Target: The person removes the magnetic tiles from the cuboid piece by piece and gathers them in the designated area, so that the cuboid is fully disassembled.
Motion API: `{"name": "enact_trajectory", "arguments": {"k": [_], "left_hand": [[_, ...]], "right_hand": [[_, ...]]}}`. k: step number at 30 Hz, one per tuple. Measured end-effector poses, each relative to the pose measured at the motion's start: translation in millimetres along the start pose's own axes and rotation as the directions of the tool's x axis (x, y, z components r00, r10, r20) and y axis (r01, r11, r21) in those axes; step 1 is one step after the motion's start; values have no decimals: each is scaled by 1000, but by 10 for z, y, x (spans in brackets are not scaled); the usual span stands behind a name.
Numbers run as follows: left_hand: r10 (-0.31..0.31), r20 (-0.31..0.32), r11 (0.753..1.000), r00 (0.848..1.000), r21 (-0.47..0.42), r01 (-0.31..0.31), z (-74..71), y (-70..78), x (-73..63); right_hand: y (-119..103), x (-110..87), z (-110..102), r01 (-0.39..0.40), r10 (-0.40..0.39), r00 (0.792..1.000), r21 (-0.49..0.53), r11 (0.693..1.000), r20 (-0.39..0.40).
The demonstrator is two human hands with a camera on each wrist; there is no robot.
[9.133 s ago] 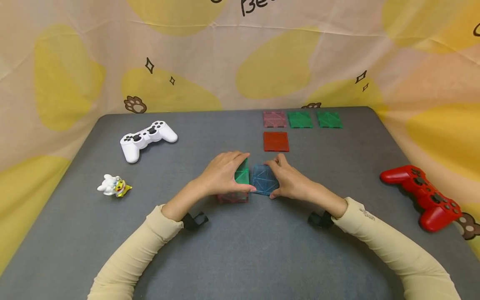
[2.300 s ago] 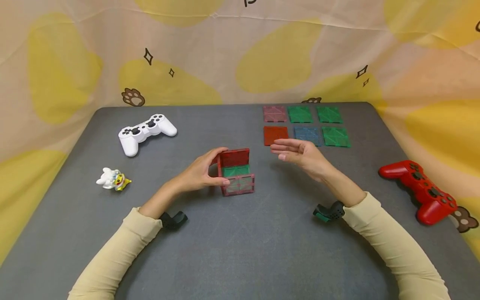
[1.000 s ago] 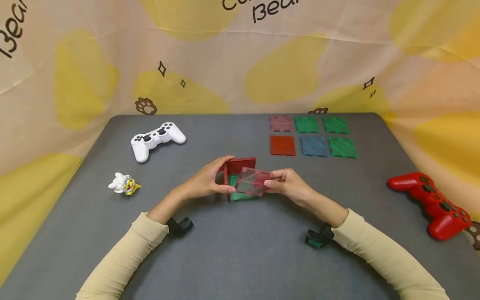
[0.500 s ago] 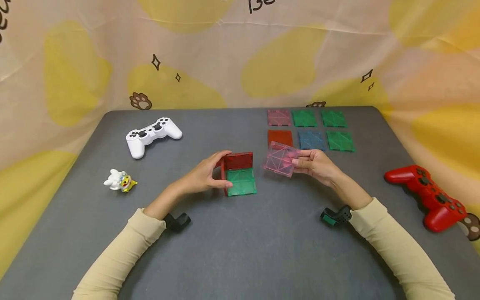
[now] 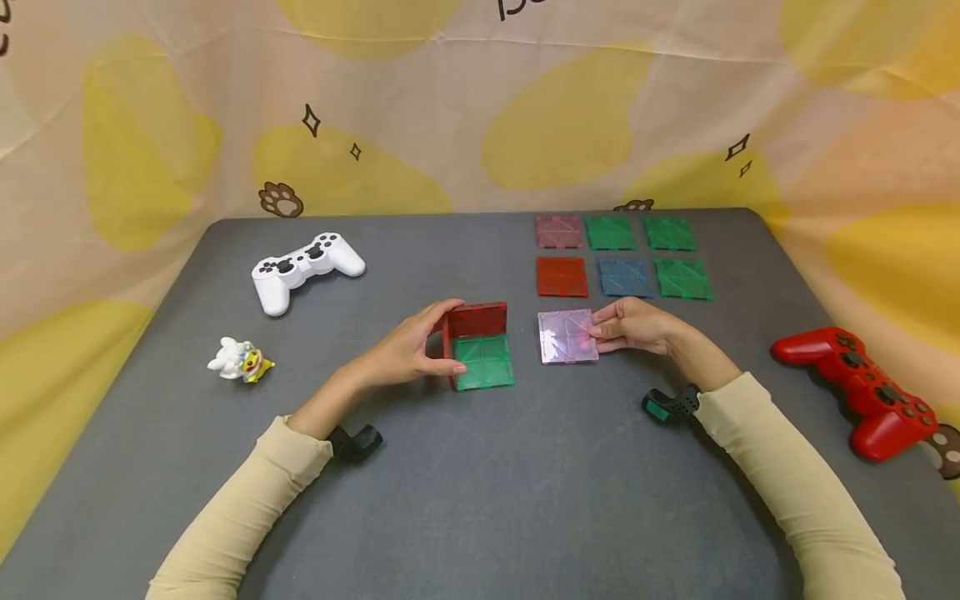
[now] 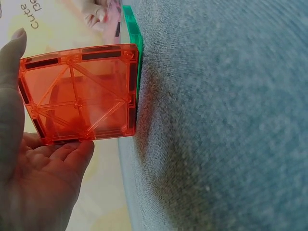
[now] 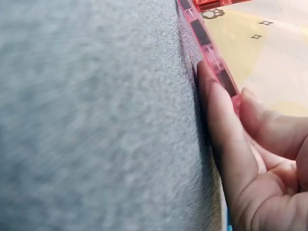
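A partial box of square magnetic tiles stands mid-table in the head view. Its base is a green tile [image 5: 486, 363], with a red tile [image 5: 480, 320] upright at the back and another red tile [image 6: 79, 96] upright on the left. My left hand [image 5: 408, 348] grips that left wall, thumb at one edge and fingers at the opposite one. To the right of the box, my right hand [image 5: 637, 325] pinches a translucent pink tile [image 5: 567, 337] by its right edge, low over the table and apart from the box. Glare whitens part of the pink tile.
Flat tiles lie in two rows behind, among them a blue tile [image 5: 624, 277] and an orange-red tile [image 5: 562, 277]. A white game controller [image 5: 307, 271] and a small figurine [image 5: 241, 361] are at left, a red game controller [image 5: 855, 392] at right.
Earlier, a pinkish tile closed the box's front. My right hand took it off, moved it right and lowered it toward the table. The blue tile and a green one joined the back rows.
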State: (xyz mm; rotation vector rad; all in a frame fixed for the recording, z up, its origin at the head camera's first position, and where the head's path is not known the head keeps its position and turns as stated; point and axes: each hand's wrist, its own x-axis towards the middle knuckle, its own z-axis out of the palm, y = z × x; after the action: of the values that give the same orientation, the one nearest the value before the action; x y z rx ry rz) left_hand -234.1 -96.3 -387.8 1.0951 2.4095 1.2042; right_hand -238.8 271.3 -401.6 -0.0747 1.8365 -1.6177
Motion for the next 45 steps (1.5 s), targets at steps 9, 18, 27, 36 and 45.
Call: {"name": "enact_trajectory", "arguments": {"k": [9, 18, 27, 36, 45], "left_hand": [[6, -7, 1000, 1000, -12, -6, -10, 18, -7], [-1, -7, 1000, 1000, -10, 0, 0, 9, -3], [-5, -11, 1000, 1000, -14, 5, 4, 12, -12], [-10, -11, 1000, 1000, -1, 10, 5, -1, 9], [-18, 15, 999, 1000, 43, 18, -28, 6, 30]], "right_hand": [[-160, -15, 76, -81, 53, 991, -232, 969, -122], [-262, -68, 165, -145, -10, 961, -532, 834, -278], [-342, -92, 330, -125, -156, 933, -699, 704, -324], [-530, 205, 636, 280, -380, 916, -472, 836, -130], [-531, 470, 833, 363, -387, 922, -334, 870, -6]]}}
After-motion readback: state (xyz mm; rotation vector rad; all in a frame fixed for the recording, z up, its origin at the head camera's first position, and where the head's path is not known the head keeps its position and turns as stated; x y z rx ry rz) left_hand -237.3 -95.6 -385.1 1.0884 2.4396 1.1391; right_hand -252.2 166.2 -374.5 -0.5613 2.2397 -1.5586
